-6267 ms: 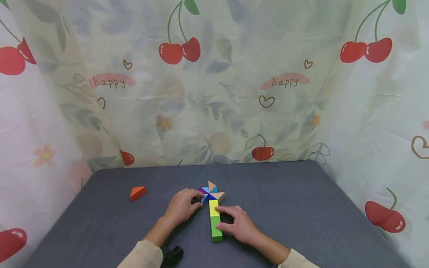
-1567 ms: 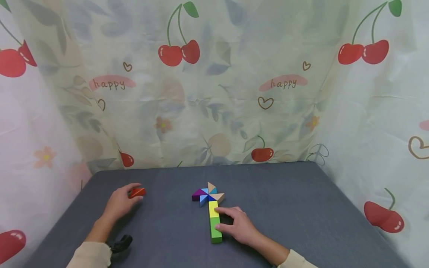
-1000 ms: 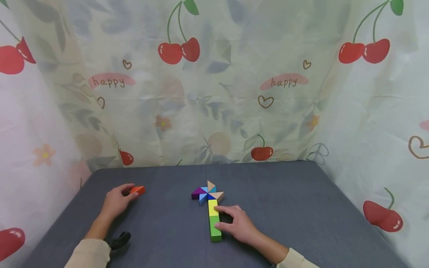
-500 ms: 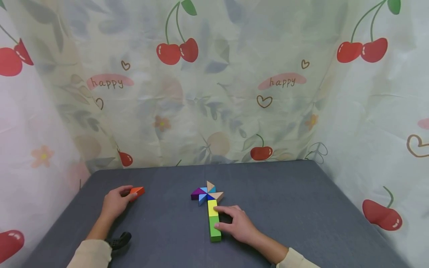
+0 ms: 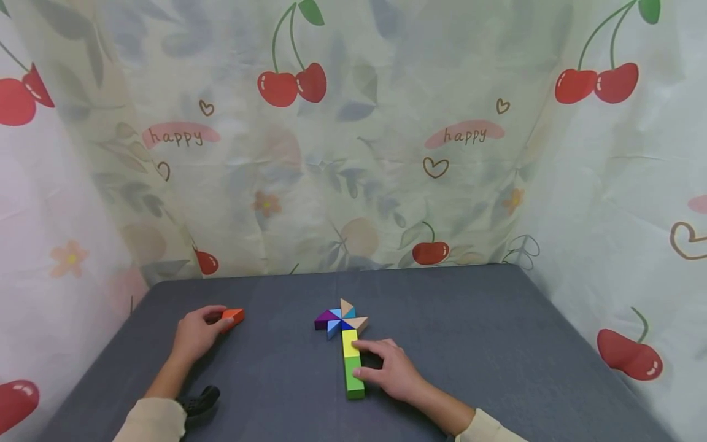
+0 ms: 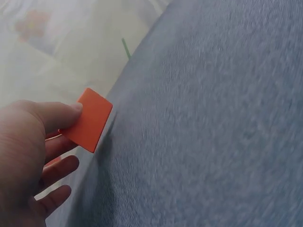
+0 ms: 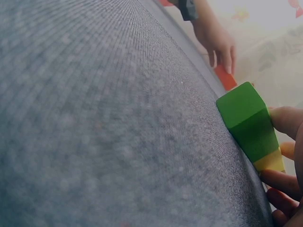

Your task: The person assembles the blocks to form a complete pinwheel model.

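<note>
My left hand point(image 5: 193, 333) pinches an orange triangular block point(image 5: 234, 317) between thumb and fingers at the table's left. In the left wrist view, the block's flat orange face point(image 6: 91, 120) tilts up beside the thumb, low over the cloth. My right hand point(image 5: 394, 370) rests at mid-table, its index fingertip on a yellow block point(image 5: 350, 341) and its thumb on a green block point(image 5: 353, 374). These two lie end to end in a line. At their far end, a pinwheel is laid out of a purple block point(image 5: 327, 317), several blue ones and two wood-coloured triangles point(image 5: 357, 323).
A dark grey cloth covers the table point(image 5: 453, 319). Cherry-printed curtains point(image 5: 353, 184) stand behind it and on both sides. A black strap point(image 5: 201, 400) sits at the left wrist, near the cloth.
My left hand has left the pinwheel's purple block, moved left and taken hold of the orange block, which has just shifted slightly right. My right hand has stayed on the yellow and green blocks.
</note>
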`<state>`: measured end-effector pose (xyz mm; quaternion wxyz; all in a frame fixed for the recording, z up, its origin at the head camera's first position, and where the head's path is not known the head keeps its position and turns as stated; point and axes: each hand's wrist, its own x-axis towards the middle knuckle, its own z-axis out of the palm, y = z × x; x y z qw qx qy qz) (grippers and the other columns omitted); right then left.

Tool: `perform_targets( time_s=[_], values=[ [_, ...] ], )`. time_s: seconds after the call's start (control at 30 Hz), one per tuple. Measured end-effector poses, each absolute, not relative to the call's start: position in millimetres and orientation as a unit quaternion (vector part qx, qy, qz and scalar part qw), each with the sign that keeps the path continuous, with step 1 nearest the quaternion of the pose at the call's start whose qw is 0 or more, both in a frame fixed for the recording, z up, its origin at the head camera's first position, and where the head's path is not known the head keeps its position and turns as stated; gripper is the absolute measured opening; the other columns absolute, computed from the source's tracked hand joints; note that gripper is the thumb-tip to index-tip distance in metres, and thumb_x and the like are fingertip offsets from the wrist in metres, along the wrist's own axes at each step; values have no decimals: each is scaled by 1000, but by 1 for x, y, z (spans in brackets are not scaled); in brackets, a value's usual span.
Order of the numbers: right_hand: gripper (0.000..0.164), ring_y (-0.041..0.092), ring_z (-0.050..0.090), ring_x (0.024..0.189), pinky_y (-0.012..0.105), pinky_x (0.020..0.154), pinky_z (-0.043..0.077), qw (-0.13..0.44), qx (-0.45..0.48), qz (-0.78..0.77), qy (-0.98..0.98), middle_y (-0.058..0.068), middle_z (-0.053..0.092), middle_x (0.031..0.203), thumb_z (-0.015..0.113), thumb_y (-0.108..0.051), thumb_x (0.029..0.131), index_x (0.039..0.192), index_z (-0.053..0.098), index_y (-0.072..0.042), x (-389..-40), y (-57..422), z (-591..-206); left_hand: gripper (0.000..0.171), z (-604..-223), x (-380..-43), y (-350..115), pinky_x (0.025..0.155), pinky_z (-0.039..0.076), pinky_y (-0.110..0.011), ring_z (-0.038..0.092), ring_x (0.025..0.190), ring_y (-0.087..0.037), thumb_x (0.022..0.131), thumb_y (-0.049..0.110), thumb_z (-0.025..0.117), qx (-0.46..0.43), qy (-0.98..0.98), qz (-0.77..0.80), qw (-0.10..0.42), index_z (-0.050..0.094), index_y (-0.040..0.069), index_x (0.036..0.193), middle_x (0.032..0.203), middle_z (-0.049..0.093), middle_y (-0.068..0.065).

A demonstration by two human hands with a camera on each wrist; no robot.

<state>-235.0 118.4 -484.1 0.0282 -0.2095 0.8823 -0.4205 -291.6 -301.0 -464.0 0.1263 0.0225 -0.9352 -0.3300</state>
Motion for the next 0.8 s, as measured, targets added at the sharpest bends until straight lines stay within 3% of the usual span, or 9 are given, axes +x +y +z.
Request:
perform_targets(
  time_s=[0.53,0.8],
  values=[
    [50,22,46,114,53,94,35,28,-211,-418,883,-4,61,126,72,-47,85,130,63,-28,-234,118,-484,47,-441,-289,-272,74,48,-39,61,100,-31,89,36,72,-2,-915,-378,139,66,4,122,111,68,-16],
    [51,22,46,114,53,95,35,30,-206,-417,884,-4,61,126,72,-48,85,130,63,-28,-234,117,-483,47,-425,-278,-247,76,48,-37,62,98,-27,88,35,73,-32,-899,-418,128,66,5,122,110,68,-14]
  ],
)
